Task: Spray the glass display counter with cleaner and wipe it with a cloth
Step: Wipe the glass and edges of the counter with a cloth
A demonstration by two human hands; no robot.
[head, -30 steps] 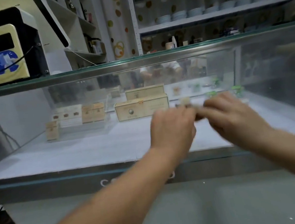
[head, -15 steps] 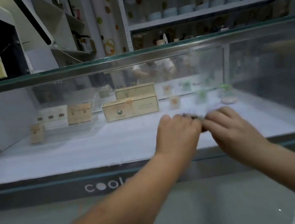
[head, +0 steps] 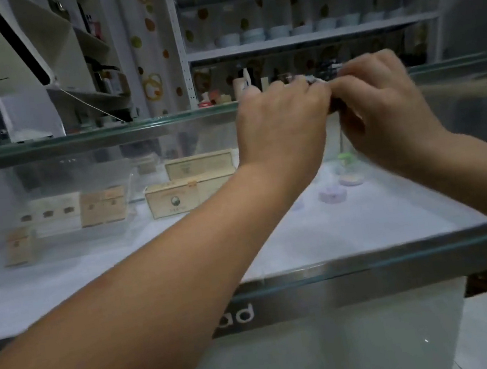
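Rising together, left grip and right grip have moved from low on the front pane to the top edge of the glass display counter | both pinch a small dark item between their curled fingertips, too blurred to name | top surface lies just under the grips | nothing for spraying or wiping plainly in view | judged: wiping not yet begun

We count two hands, a left hand and a right hand, pinching one small dark thing between them. Below them we count two long boxes and two round tins. The bowls on the shelf blur past counting.
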